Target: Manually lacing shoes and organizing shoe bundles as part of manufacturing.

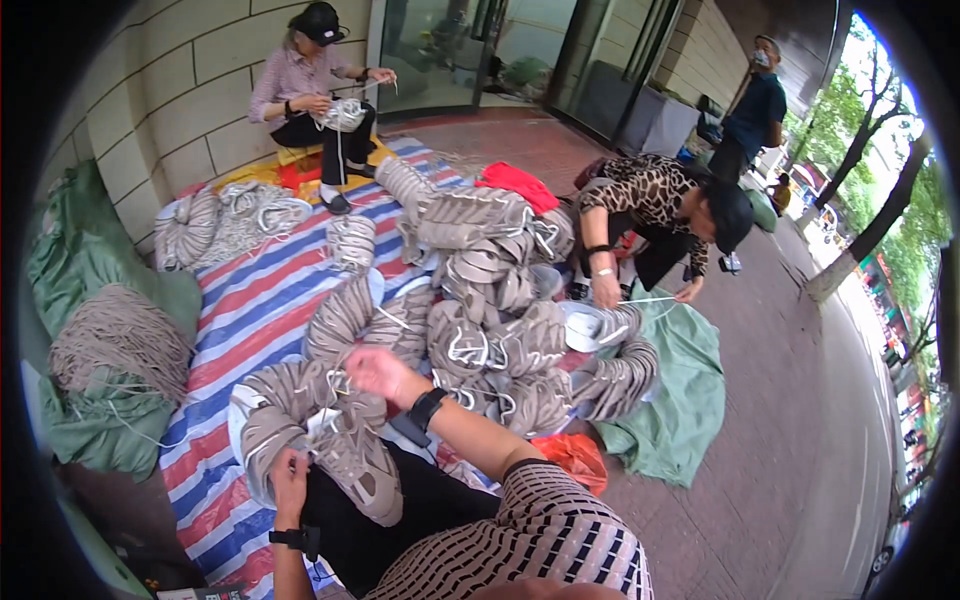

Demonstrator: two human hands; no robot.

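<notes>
A grey-beige shoe upper (362,468) lies across my lap, with a white tongue or label piece near its opening. My left hand (290,482) is closed at its left edge, fingers curled against the material. Over the uppers in front, my right hand (385,376) is raised and smeared by motion; whether its fingers hold anything is not clear. Right beneath it curves a nested stack of shoe uppers (270,425). Another stack (340,318) stands just beyond, beside an upper with a white lace.
A heap of nested uppers (485,265) fills the middle of the striped sheet (235,345). Left is a bundle of grey laces (120,340) on green sacking. One person (315,100) sits far left with laces; another (650,215) bends over an upper at right. An orange bag (570,460) lies near my right arm.
</notes>
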